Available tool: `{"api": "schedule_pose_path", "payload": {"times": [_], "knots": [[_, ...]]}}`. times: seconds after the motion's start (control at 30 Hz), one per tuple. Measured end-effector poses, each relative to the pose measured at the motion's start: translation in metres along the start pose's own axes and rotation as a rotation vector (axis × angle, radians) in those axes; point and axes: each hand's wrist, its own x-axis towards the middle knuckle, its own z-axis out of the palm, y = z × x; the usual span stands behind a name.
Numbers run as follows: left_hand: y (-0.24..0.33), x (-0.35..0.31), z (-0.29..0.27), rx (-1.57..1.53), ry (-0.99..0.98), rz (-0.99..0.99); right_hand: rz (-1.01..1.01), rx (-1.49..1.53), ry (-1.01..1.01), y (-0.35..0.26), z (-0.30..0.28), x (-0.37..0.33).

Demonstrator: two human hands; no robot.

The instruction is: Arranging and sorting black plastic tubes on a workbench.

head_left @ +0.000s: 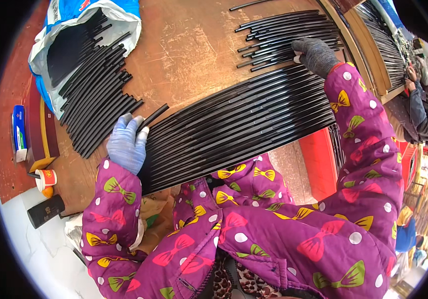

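My left hand (128,142), in a pale blue glove with bare fingertips, is closed on a thin black rod (155,114) that sticks out past the fingers. Beside it, a wide row of black rods (239,119) lies side by side along the table's near edge. At the far right, my right hand (318,56), in a dark grey glove, has its fingers curled together over a loose pile of black rods (274,35). What is between those fingers is hidden. Left of the row lies another heap of rods (99,107), partly inside a white and blue bag (133,30).
The brown table (189,45) has a wooden ledge (373,55) on its right. At the left are a blue box (19,127), a paper cup (46,179) and a black cylinder (45,211). A red bin (318,159) stands below; another person (423,104) sits at far right.
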Motion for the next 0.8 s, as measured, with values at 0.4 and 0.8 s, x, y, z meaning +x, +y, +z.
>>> {"api": "schedule_pose_path", "payload": {"times": [0.4,0.8], "knots": [[0.001,-0.004,-0.003,0.048,0.000,0.047,-0.112,-0.123,-0.041,0.009,0.005,0.002],[-0.004,-0.002,-0.008,-0.058,0.016,0.054,-0.149,-0.364,0.064,0.001,0.012,-0.002]]}}
